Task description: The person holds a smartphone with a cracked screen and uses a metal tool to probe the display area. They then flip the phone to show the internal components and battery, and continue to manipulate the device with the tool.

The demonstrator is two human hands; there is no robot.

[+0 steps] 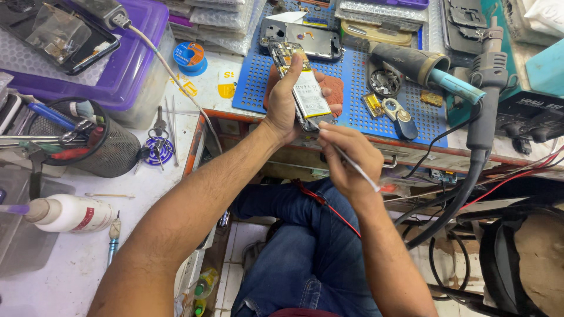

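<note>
My left hand (286, 100) grips an opened phone (302, 88) with its back removed, showing a white battery and circuit board, tilted above the blue perforated mat (252, 82). My right hand (346, 158) pinches a thin metal tool (357, 169), its tip touching the phone's lower end. Both hands hover over the near edge of the workbench, above my lap in blue jeans.
A second opened phone (314, 40) lies on the mat behind. A hot-air wand (423, 67) and black handle with cables (484, 100) sit right. Left are a mesh tool cup (88, 141), white bottle (70, 214), purple bin (126, 64), solder spool (190, 57), tweezers (160, 126).
</note>
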